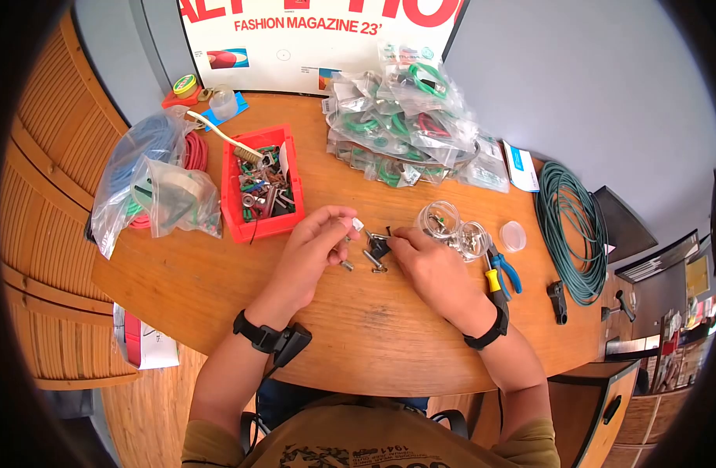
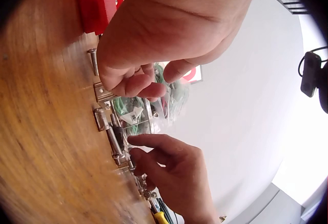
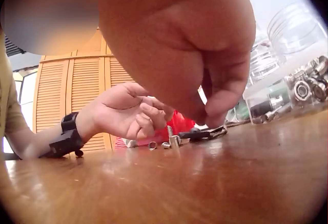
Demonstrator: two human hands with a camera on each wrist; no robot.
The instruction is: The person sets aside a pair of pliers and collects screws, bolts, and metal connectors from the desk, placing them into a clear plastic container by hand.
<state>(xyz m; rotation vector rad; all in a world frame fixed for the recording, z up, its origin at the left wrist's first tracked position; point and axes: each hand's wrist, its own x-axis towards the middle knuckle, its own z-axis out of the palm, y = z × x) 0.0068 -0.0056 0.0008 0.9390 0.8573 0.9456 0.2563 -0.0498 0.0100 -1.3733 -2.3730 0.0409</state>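
My left hand [image 1: 315, 246] is raised above small metal parts, its fingers loosely curled; the left wrist view shows the thumb apart from the fingers [image 2: 136, 85] and no held part. Beneath it lie a metal bolt [image 2: 93, 61] and a small bracket [image 2: 104, 92]. My right hand [image 1: 432, 265] points down, fingertips at a black piece [image 1: 380, 249] among the metal parts. In the right wrist view those fingertips [image 3: 216, 117] meet near the end of the black piece [image 3: 195, 134]; whether they grip it is hidden. A metal screw [image 1: 373, 260] lies between the hands.
A red bin [image 1: 231, 204] of mixed parts stands behind my left hand. Clear jars [image 1: 439, 220] of metal parts, blue-handled pliers [image 1: 510, 274] and a round lid [image 1: 513, 236] are at right. Bagged cables [image 1: 404, 125] are piled behind; a green cable coil [image 1: 570, 234] lies far right.
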